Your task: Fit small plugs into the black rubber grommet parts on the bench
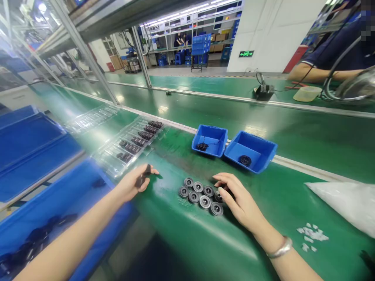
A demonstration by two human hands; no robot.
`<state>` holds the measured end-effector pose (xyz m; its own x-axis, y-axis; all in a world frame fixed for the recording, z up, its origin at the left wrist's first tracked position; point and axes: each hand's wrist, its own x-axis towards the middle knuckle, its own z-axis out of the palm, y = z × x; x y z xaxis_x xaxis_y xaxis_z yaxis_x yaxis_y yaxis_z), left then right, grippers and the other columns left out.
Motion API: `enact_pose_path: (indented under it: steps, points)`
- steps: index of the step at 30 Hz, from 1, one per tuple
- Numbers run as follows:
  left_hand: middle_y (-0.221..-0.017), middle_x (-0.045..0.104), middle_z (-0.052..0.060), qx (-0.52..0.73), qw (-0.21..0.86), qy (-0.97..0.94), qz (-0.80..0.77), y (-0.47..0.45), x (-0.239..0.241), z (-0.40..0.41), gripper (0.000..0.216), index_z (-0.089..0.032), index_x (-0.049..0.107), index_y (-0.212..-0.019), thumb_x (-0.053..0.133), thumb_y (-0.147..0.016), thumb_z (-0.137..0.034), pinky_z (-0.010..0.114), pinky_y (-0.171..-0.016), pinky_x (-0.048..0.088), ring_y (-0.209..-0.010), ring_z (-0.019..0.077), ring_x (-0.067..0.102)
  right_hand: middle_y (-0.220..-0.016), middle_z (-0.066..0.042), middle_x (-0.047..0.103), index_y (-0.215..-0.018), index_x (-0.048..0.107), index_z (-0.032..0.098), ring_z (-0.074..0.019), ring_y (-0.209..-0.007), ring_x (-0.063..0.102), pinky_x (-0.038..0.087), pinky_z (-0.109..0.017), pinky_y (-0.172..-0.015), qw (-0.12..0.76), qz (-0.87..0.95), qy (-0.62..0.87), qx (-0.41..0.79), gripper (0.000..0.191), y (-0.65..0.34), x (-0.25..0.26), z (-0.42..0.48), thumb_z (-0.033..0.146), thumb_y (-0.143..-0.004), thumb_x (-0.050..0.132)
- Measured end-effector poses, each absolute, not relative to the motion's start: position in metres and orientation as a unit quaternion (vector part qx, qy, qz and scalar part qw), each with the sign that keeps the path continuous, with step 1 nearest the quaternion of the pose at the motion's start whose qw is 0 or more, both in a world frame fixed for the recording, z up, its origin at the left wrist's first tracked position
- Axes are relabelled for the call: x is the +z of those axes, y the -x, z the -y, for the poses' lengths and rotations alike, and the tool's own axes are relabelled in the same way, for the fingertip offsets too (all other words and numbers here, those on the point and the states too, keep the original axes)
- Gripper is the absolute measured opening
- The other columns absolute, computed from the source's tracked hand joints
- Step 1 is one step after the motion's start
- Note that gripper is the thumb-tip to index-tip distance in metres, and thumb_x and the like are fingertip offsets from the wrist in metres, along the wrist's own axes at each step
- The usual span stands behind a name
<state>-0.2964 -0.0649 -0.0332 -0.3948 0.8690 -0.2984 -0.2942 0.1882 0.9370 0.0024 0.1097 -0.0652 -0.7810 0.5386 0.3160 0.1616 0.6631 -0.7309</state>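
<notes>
My left hand (135, 183) is closed around a small dark part (144, 176) near the front left of the green bench (205, 242). My right hand (238, 199), with a metal bracelet on the wrist, rests curled on the bench, its fingertips touching a cluster of several round grey-black discs (201, 194). What the right fingers hold, if anything, is hidden. A clear plastic tray (131, 142) with rows of dark parts lies just beyond the left hand.
Two small blue bins (209, 139) (251, 150), each with a black part inside, stand behind the discs. Large blue crates (43, 195) sit to the left. A white bag (345, 203) and small white pieces (312, 235) lie right. Another person's arm (316, 72) rests across the conveyor.
</notes>
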Motion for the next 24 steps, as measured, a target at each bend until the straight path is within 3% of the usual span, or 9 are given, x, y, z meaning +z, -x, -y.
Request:
enact_pose_path:
  steps: [4, 10, 18, 21, 24]
  points:
    - [-0.104, 0.066, 0.011, 0.562, 0.509, -0.254, -0.601, 0.294, -0.028, 0.063, 0.032, -0.015, 0.055, -0.084, 0.047, -0.091, -0.045, 0.02, -0.037, 0.027, -0.038, 0.0022, 0.036, -0.118, -0.011, 0.051, -0.122, 0.05, 0.024, -0.0223, -0.1, 0.056, 0.048, -0.042, -0.09, 0.265, 0.869, 0.202, 0.366, 0.03, -0.002, -0.065, -0.109, 0.036, -0.096, 0.041]
    - [-0.066, 0.054, -0.005, 0.468, 0.419, -0.375, -0.682, 0.282, -0.032, 0.052, 0.024, -0.022, 0.055, -0.097, 0.063, -0.083, -0.04, 0.017, -0.038, 0.028, -0.039, 0.0045, 0.039, -0.115, -0.01, 0.054, -0.119, 0.053, 0.023, -0.0226, -0.104, 0.055, 0.048, -0.04, -0.092, 0.271, 0.868, 0.205, 0.363, 0.028, 0.0, -0.06, -0.107, 0.036, -0.096, 0.041]
    - [-0.079, 0.055, -0.003, 0.273, 0.305, -0.559, -0.721, 0.26, -0.034, 0.027, 0.031, -0.029, 0.061, -0.11, 0.065, -0.08, -0.034, 0.021, -0.048, 0.038, -0.051, 0.0098, 0.047, -0.114, -0.01, 0.055, -0.118, 0.054, 0.022, -0.0223, -0.109, 0.053, 0.046, -0.04, -0.096, 0.278, 0.87, 0.205, 0.352, 0.028, 0.0, -0.06, -0.106, 0.035, -0.097, 0.041]
    - [-0.082, 0.057, -0.002, 0.283, 0.32, -0.561, -0.709, 0.259, -0.029, 0.024, 0.045, -0.031, 0.057, -0.121, 0.068, -0.077, -0.033, 0.022, -0.053, 0.038, -0.057, 0.011, 0.047, -0.115, -0.01, 0.055, -0.118, 0.054, 0.022, -0.0221, -0.108, 0.054, 0.046, -0.04, -0.095, 0.28, 0.869, 0.203, 0.353, 0.028, 0.0, -0.06, -0.106, 0.035, -0.097, 0.041]
    - [-0.084, 0.056, -0.001, 0.379, 0.406, -0.467, -0.687, 0.264, -0.025, 0.031, 0.051, -0.028, 0.049, -0.128, 0.065, -0.081, -0.034, 0.024, -0.062, 0.043, -0.07, 0.0138, 0.053, -0.114, -0.01, 0.055, -0.118, 0.054, 0.022, -0.022, -0.108, 0.054, 0.046, -0.04, -0.094, 0.28, 0.868, 0.199, 0.358, 0.027, 0.0, -0.06, -0.106, 0.034, -0.097, 0.041]
